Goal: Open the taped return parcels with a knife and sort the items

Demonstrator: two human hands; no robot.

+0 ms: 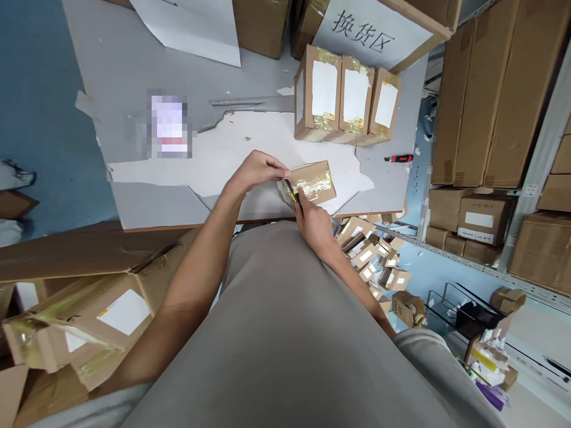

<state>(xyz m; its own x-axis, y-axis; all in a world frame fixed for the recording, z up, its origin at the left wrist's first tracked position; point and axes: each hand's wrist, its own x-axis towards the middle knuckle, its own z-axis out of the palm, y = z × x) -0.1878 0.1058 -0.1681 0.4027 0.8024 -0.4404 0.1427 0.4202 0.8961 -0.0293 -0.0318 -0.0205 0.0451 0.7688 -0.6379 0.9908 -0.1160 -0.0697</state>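
Cardboard box (314, 182), taped, on the worktable (149, 207) near the front edge, pinched at its left end by left hand (257, 170); at that end, black-and-yellow utility knife (292, 191) clamped in right hand (315, 226); beyond, three labelled cartons (325, 89); rightward, red-and-black box cutter (402, 159).

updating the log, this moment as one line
left hand: at taped box | right hand: holding yellow-black knife | red-black knife: on table

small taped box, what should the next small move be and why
Probably ease the left hand back a little before any cut: it is close to the tip of the yellow-and-black cutter held in the right hand, at the left end of the small box, whose top bears shiny tape.
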